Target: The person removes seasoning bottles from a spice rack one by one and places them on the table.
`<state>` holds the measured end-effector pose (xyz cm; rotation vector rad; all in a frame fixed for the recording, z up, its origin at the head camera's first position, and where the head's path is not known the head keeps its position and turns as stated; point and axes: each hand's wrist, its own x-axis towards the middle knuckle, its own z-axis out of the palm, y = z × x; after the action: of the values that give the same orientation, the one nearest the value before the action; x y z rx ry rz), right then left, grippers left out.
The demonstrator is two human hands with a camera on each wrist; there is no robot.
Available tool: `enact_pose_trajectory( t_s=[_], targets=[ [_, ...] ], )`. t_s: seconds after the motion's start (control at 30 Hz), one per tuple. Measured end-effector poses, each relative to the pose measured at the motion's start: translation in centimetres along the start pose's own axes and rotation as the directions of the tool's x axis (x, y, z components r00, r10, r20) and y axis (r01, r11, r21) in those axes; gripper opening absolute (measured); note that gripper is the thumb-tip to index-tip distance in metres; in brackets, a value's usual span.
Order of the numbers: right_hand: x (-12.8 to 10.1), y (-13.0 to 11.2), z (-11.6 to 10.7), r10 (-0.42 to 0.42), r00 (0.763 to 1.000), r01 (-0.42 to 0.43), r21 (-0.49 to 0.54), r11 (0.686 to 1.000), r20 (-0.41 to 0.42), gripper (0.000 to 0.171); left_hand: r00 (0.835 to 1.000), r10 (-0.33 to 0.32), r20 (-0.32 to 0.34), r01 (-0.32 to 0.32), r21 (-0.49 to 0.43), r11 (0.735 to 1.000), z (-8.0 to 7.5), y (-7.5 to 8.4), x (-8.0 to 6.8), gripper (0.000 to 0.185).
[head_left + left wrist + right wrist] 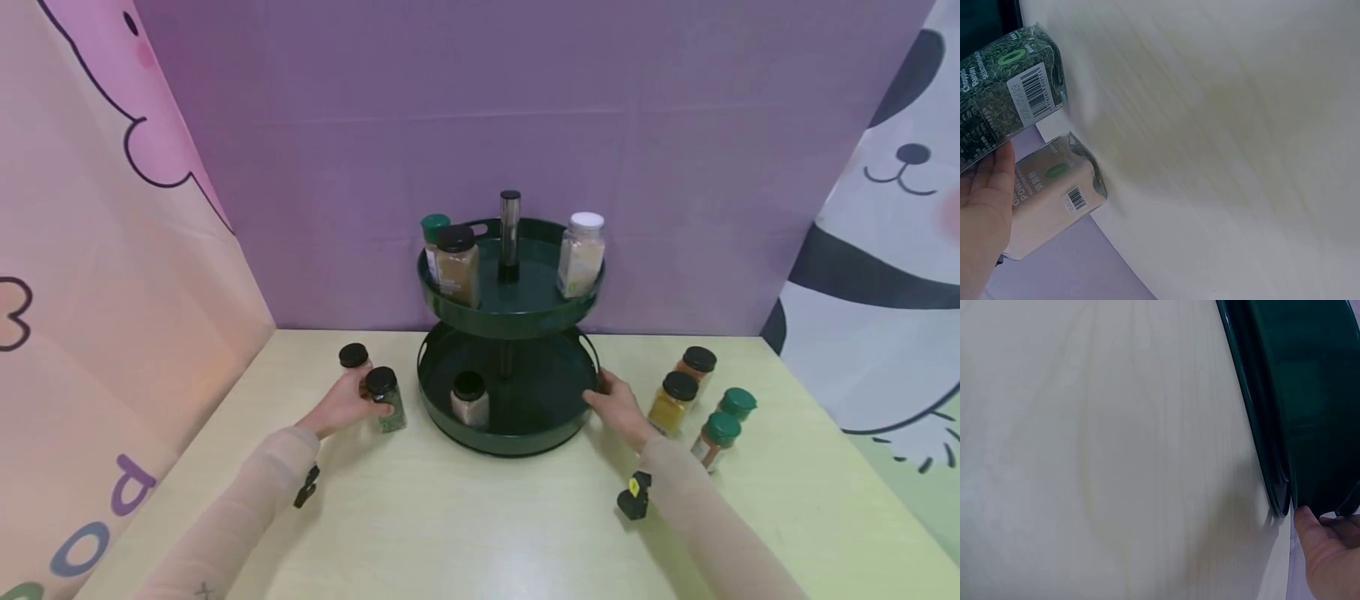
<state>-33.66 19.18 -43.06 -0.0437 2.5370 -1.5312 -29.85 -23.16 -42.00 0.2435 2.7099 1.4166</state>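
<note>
My left hand point(347, 406) grips a square spice jar of green dried herbs point(390, 410) with a black cap, left of the two-tier rack. In the left wrist view its barcode label shows above a jar of pale powder point(1054, 194), which stands just behind the hand. The dark green two-tier turntable rack point(510, 443) has round trays and a metal post. My right hand point(618, 408) holds the right rim of its lower tray by the handle, thumb on the outer wall and fingers through the cut-out. One black-capped jar point(470, 404) stands at the lower tray's left front.
The upper tray carries a green-capped jar point(433, 229), a black-capped brown spice jar point(459, 271) and a white-capped jar point(581, 258). Right of my right hand are several jars, including a yellow spice jar point(670, 408) and a green-capped jar point(716, 437). A purple cloth point(375, 167) hangs behind the table.
</note>
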Motion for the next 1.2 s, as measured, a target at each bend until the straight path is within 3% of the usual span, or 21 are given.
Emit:
enact_pose_trajectory(
  t_s=[0.43, 0.67, 1.0, 1.2],
  targets=[
    [-0.12, -0.15, 0.13, -0.004, 1.000, 0.004, -0.013, 1.000, -0.010, 0.061, 0.998, -0.056, 0.020, 0.056, -0.019, 0.998, -0.16, -0.03, -0.14, 0.082],
    [-0.01, 0.04, 0.00, -0.013, 1.000, 0.013, -0.004, 1.000, -0.004, 0.062, 0.999, -0.048, 0.018, 0.049, -0.029, 0.998, -0.13, -0.12, -0.18, 0.076],
    [-0.01, 0.02, 0.09, -0.005, 1.000, 0.005, -0.003, 1.000, -0.006, 0.062, 0.997, -0.073, 0.017, 0.073, -0.057, 0.996, -0.21, 0.22, -0.51, 0.086],
    [0.02, 0.01, 0.07, -0.006, 1.000, 0.006, -0.010, 1.000, -0.009, 0.062, 1.000, 0.005, 0.018, -0.004, -0.053, 0.999, -0.58, 0.76, -0.91, 0.082]
  ],
)
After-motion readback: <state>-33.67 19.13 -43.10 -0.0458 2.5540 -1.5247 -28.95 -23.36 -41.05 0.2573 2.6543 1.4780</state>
